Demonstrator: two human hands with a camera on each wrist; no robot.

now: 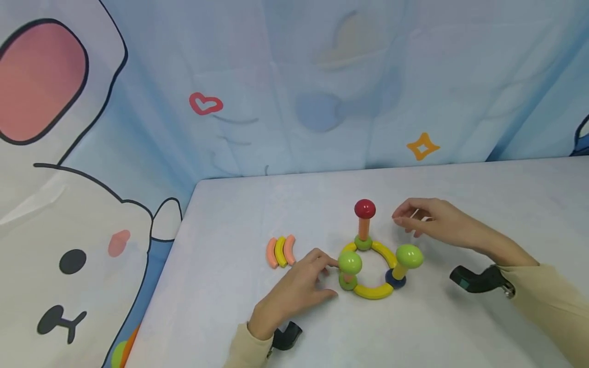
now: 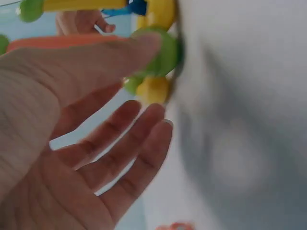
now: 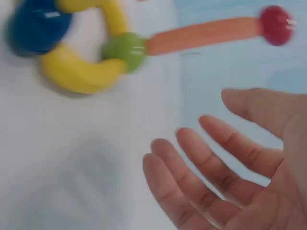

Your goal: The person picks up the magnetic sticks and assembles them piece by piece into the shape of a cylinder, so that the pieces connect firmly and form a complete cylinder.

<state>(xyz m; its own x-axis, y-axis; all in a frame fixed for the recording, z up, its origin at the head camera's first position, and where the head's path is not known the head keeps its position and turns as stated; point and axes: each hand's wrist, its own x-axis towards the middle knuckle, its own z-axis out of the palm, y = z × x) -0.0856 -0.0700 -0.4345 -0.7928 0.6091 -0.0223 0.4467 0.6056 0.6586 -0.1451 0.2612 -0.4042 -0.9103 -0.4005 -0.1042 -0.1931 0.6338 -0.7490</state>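
A ring of yellow curved pieces [image 1: 374, 292] joined by ball connectors lies on the table in the head view. From its back connector rises an orange stick [image 1: 364, 229] topped by a red ball [image 1: 365, 208]. A yellow stick with a light green ball [image 1: 409, 256] leans out of the dark blue connector [image 1: 395, 278]. At the front left, another light green ball [image 1: 349, 262] stands above a green connector [image 1: 348, 281]. My left hand [image 1: 299, 286] is beside that corner, fingers loosely extended; contact is unclear. My right hand [image 1: 437, 220] hovers right of the red ball, holding nothing.
Left of the ring lie two orange curved pieces [image 1: 272, 253] with a yellow curved piece [image 1: 280, 251] between them. A black wrist camera [image 1: 478, 280] sticks out below the right hand. A printed cloth backdrop [image 1: 294, 143] hangs behind the table's far edge.
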